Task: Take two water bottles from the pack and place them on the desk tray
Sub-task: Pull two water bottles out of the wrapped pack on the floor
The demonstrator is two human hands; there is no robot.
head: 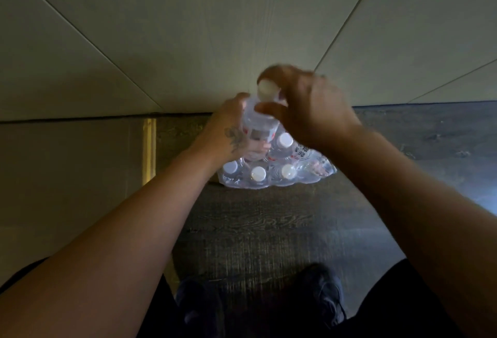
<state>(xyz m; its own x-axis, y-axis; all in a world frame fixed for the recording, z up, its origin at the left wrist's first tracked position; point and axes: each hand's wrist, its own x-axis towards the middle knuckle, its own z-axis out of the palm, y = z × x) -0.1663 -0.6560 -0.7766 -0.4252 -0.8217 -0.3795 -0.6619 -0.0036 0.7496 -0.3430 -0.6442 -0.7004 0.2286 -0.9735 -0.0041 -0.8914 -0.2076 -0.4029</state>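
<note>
Pack (274,168) sits on dark wood floor (255,230), back edge against the pale wall panel (188,41). Bottle (258,125) is lifted just above the pack: left hand (228,133) wraps its body, right hand (301,106) pinches near the cap (266,90). Floor on the person's side of the pack is open up to the shoes (322,292).
</note>
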